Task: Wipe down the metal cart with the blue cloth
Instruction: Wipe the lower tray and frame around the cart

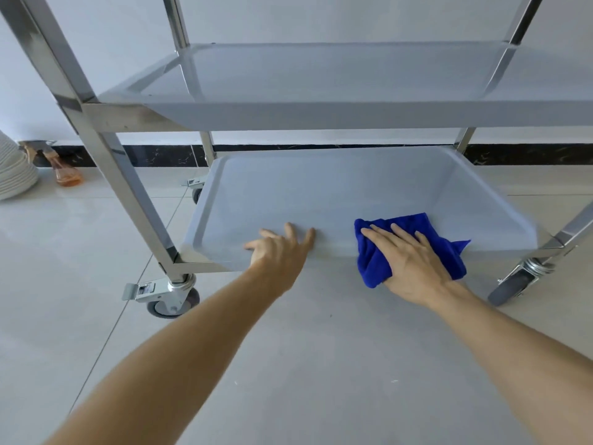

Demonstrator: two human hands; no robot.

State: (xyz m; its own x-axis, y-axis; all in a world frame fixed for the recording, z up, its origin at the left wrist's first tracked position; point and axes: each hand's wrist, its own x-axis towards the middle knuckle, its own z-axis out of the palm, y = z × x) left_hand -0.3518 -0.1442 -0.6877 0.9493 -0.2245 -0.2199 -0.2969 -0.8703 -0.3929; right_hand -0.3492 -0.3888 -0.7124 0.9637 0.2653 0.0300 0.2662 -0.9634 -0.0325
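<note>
The metal cart (106, 146) stands on castors before me, with a middle shelf (321, 78) and a bottom shelf (321, 194) in view. A crumpled blue cloth (372, 264) lies over the bottom shelf's near rim, right of centre. My right hand (414, 264) presses flat on the cloth, fingers spread and pointing up-left. My left hand (279, 248) grips the same rim further left, fingers hooked over the edge into the tray, apart from the cloth.
A spray bottle with orange liquid (65, 171) stands on the tiled floor at far left, beside a stack of white plates (14, 178). Castors sit at the near left (173, 298) and near right (513, 284). A wall with a dark skirting runs behind the cart.
</note>
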